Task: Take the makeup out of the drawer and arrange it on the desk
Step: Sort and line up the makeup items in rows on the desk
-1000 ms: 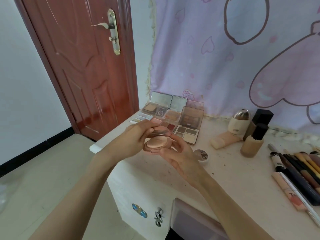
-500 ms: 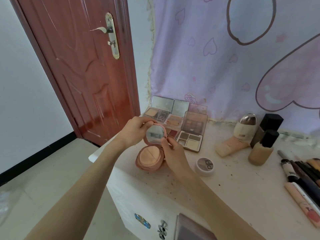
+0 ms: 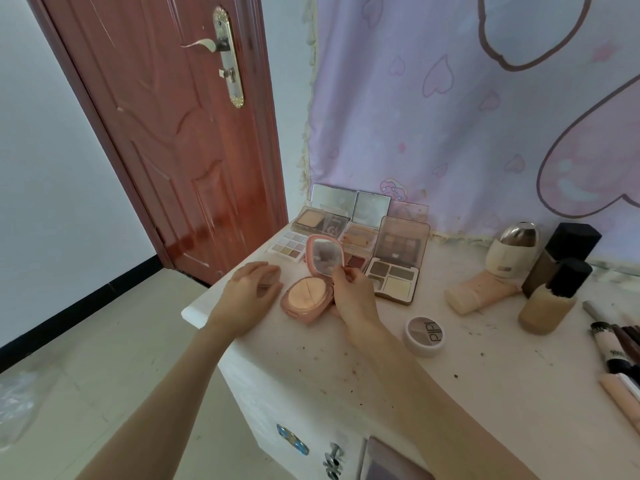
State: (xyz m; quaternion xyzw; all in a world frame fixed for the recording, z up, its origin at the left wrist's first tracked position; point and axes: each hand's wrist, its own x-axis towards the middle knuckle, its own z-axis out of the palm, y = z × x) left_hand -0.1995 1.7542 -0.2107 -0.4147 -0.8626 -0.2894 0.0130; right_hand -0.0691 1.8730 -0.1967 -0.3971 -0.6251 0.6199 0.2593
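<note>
Pink compact (image 3: 306, 299) open near desk (image 3: 485, 375) corner – right hand (image 3: 353, 296) pinching lid (left hand (image 3: 251, 296) beside).

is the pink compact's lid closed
No, the pink compact sits on the desk with its mirrored lid raised, the right hand touching it.

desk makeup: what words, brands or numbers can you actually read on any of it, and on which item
"PIPL": on the lid of the small round white jar, in dark letters running up the lid.
Dark print on the tube at the right edge: too blurred to read.
Small mark on the cream bottle with the silver cap: too small to read.
Print on the dark panel of the back palette: unreadable.
</note>
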